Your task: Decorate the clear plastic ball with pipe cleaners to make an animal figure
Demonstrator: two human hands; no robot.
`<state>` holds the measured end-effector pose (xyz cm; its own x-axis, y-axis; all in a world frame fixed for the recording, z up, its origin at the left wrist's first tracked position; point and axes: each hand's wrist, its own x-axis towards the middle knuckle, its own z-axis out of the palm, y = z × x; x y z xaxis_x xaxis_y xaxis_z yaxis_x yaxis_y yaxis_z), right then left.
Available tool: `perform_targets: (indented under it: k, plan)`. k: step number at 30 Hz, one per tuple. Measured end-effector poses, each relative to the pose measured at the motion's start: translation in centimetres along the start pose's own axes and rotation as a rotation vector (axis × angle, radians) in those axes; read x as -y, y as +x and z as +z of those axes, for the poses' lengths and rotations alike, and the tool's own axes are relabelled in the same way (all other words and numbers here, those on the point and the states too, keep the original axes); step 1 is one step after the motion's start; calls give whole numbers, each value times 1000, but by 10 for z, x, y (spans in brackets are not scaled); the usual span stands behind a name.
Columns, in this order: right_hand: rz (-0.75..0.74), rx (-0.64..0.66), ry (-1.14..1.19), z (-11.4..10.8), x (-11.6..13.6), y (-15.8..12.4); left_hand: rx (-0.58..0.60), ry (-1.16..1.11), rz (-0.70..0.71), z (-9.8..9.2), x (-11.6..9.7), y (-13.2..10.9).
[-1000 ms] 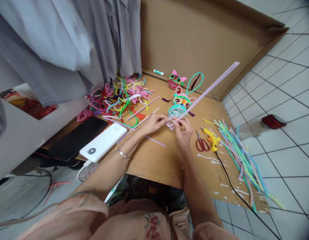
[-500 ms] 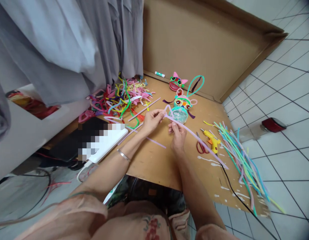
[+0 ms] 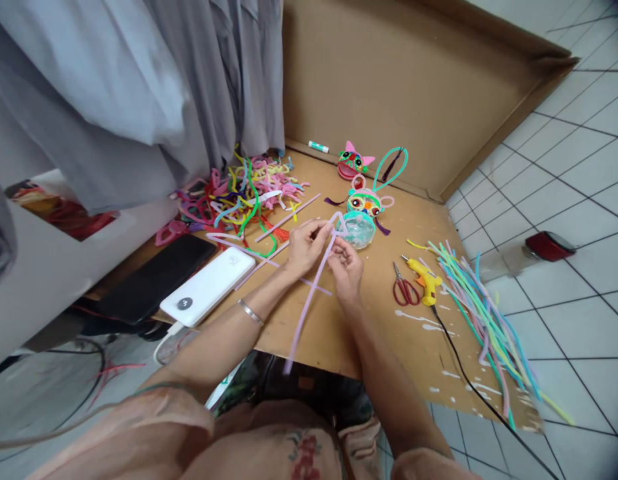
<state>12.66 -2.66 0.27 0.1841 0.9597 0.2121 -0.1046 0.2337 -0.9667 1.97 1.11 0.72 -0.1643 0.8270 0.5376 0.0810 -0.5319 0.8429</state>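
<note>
A lilac pipe cleaner [image 3: 309, 305] is bent into a small angular loop at its far end, and its long tail hangs toward the table's front edge. My left hand [image 3: 307, 245] pinches it just beside the loop. My right hand [image 3: 347, 267] is close against the pipe cleaner below the bend, fingers curled; whether they grip it is hard to see. Just beyond the loop stands a turquoise animal figure [image 3: 357, 230] with big eyes, pink round ears and purple tassels. Behind it sits a red-mouthed animal head [image 3: 351, 163] with pink pointed ears.
A tangle of coloured pipe cleaners [image 3: 249, 190] lies at the left, near a white power bank [image 3: 209, 287] and a black phone-like slab [image 3: 156, 280]. On the right are red-handled scissors [image 3: 405, 288], a yellow glue gun [image 3: 425, 280] with cord, and a pipe cleaner bundle [image 3: 481, 320]. Cardboard [image 3: 389, 87] walls the back.
The pipe cleaner's long tail has swung from pointing right, across the scissors, to pointing down toward me. My right hand has shifted slightly left, closer to my left hand.
</note>
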Motion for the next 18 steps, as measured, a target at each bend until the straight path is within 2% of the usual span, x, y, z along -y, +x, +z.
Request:
perform_targets:
  k: [5, 11, 18]
  plan:
    - [-68, -86, -72, -3, -19, 1, 6, 53, 65, 2, 4, -1]
    - [-205, -91, -213, -2, -49, 15, -59, 52, 23, 6, 17, -2]
    - [-264, -122, -194, 4, -45, 16, -44, 20, -4, 5, 16, -4]
